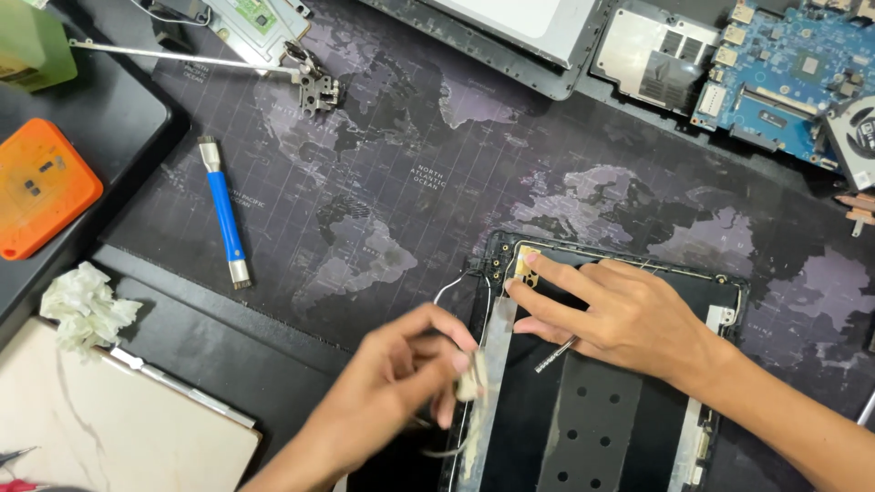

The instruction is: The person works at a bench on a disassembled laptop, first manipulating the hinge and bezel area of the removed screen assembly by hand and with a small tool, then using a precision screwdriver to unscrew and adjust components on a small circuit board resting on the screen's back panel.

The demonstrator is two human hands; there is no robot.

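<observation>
Two hands on a laptop lid (620, 437), left hand (401, 383) pinching tape strip (488, 374), right hand (620, 314) flat, blue screwdriver (224, 211) well apart

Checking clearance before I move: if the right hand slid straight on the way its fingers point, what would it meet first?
Probably the raised black plastic edge of the laptop lid beyond the right hand; depth is unclear.

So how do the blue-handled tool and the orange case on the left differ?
The blue-handled tool is slim and rod-like with silver ends; the orange case is flat and squarish with rounded corners. The tool lies on the dark map mat; the case sits on a black surface beside it. Neither is touched by a hand.
</observation>
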